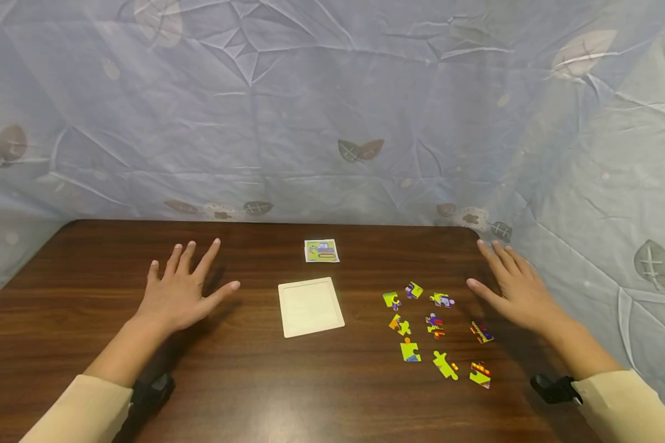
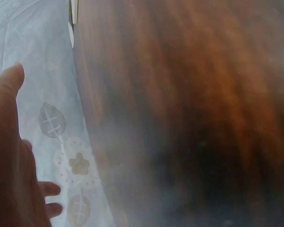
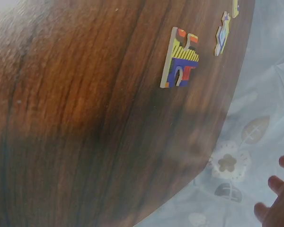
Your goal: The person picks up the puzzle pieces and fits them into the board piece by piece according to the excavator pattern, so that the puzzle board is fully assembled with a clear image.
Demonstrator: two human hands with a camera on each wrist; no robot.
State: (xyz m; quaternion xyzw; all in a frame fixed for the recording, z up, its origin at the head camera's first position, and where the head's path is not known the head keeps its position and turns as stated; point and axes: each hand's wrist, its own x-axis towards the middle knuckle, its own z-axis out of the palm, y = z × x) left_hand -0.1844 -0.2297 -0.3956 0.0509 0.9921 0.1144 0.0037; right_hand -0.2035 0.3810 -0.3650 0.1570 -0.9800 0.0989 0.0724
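Note:
My left hand (image 1: pixel 178 295) is spread over the left side of the table, fingers straight and holding nothing. To its right lies a square, pale puzzle tray (image 1: pixel 311 307) with a raised rim. On the right side, my right hand (image 1: pixel 523 298) is likewise spread and holds nothing. Several loose jigsaw pieces (image 1: pixel 410 351), mostly yellow-green with purple and orange, lie scattered between the tray and this hand. Nearest to it is a striped piece (image 1: pixel 481 331), which the right wrist view shows as a flat-edged puzzle piece (image 3: pixel 183 59). Behind the tray rests a small picture card (image 1: pixel 321 251) of an excavator.
The dark wooden table (image 1: pixel 244 381) has rounded far corners. A pale grey-blue cloth (image 1: pixel 288 123) with leaf prints hangs behind it and along the right. Dark wrist straps (image 1: pixel 554 389) sit beside the cream sleeves (image 1: pixel 80 409).

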